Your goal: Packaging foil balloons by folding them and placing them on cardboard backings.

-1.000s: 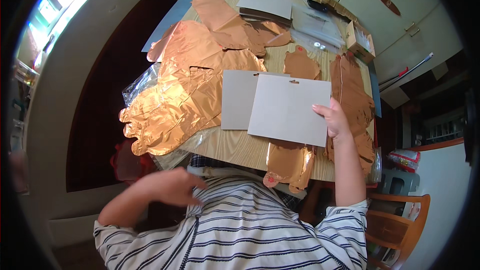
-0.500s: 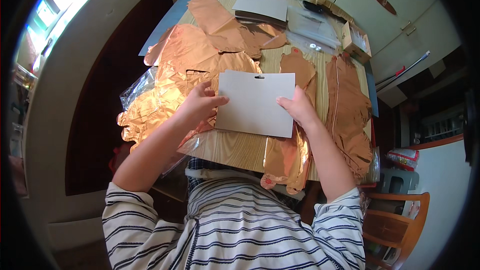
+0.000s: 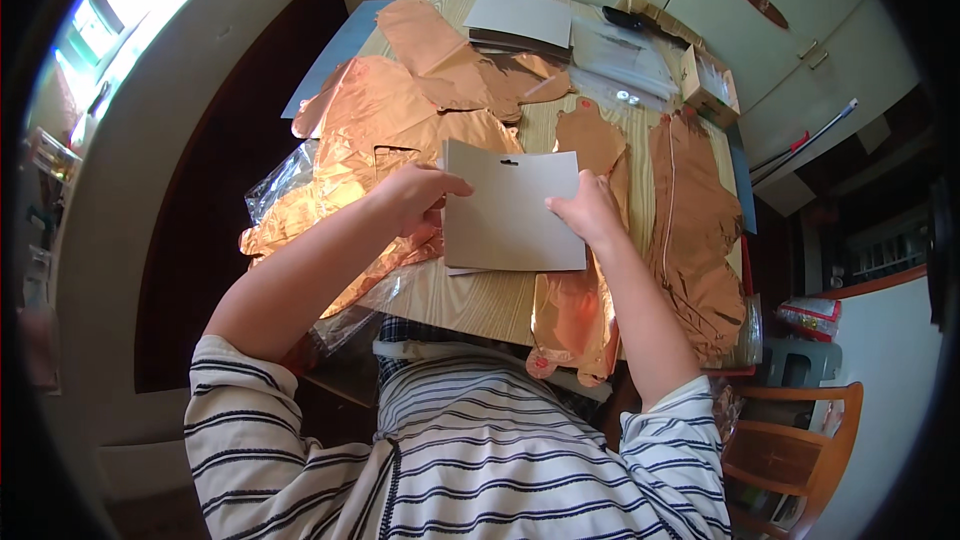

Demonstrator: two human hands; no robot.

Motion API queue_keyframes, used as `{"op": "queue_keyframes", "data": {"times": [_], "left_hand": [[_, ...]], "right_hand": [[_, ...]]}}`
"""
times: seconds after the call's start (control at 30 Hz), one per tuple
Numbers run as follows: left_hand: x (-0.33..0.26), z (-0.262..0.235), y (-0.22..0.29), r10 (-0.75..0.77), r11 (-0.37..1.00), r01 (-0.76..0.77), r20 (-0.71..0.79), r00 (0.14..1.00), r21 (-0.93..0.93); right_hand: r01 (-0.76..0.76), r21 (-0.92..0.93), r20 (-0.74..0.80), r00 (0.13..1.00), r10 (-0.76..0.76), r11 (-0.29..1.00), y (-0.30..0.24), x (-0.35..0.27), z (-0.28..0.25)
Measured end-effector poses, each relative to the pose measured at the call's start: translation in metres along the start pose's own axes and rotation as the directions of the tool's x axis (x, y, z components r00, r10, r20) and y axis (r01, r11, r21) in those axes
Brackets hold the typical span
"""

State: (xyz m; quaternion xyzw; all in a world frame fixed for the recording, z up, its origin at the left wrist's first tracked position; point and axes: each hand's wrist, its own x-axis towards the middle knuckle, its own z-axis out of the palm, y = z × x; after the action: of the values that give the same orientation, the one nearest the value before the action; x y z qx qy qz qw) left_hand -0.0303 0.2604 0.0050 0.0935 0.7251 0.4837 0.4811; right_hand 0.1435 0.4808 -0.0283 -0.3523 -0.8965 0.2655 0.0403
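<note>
Several whitish cards [image 3: 512, 215], stacked and slightly out of line, are between my two hands above the near part of the table. The front card has a small hanging slot near its top edge. My left hand [image 3: 425, 195] grips the left edge, thumb on the front face and the other fingers partly hidden. At the right edge, my right hand [image 3: 588, 208] pinches the cards with the thumb in front. Shiny copper-coloured foil balloons [image 3: 400, 120], flat and uninflated, lie on the table behind and left of the cards. A narrower copper foil piece [image 3: 575, 315] passes beneath them on the right.
Another flat copper foil piece [image 3: 695, 230] lies along the table's right side. At the back are a stack of cards [image 3: 518, 15], clear plastic bags [image 3: 625, 55] and a small cardboard box [image 3: 708, 85]. A wooden chair [image 3: 800, 455] stands at the lower right.
The cards have turned slightly, and a rear card now shows past the left and lower edges. My left hand has moved a little right and turned, its fingers now less spread.
</note>
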Motion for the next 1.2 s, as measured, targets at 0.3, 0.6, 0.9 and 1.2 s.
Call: {"op": "queue_keyframes", "data": {"times": [0.3,0.6,0.9,1.2], "left_hand": [[-0.023,0.033,-0.011,0.432,0.87,-0.368,-0.146,0.89,0.329],[-0.005,0.013,-0.01,0.043,0.979,-0.044,-0.006,0.999,-0.2],[-0.02,0.03,-0.004,0.062,0.962,-0.14,-0.309,0.949,-0.236],[0.008,-0.001,-0.015,0.179,0.98,-0.182,-0.046,0.983,-0.077]], "right_hand": [[0.007,0.2,-0.037,0.999,0.001,0.98,0.014,-0.002,0.005],[0.025,0.179,-0.078,0.997,-0.011,0.984,0.007,-0.004,0.004],[0.014,0.256,-0.086,0.996,0.008,0.967,0.015,-0.005,0.008],[0.013,0.283,-0.075,0.997,0.009,0.959,0.017,-0.006,0.009]]}}
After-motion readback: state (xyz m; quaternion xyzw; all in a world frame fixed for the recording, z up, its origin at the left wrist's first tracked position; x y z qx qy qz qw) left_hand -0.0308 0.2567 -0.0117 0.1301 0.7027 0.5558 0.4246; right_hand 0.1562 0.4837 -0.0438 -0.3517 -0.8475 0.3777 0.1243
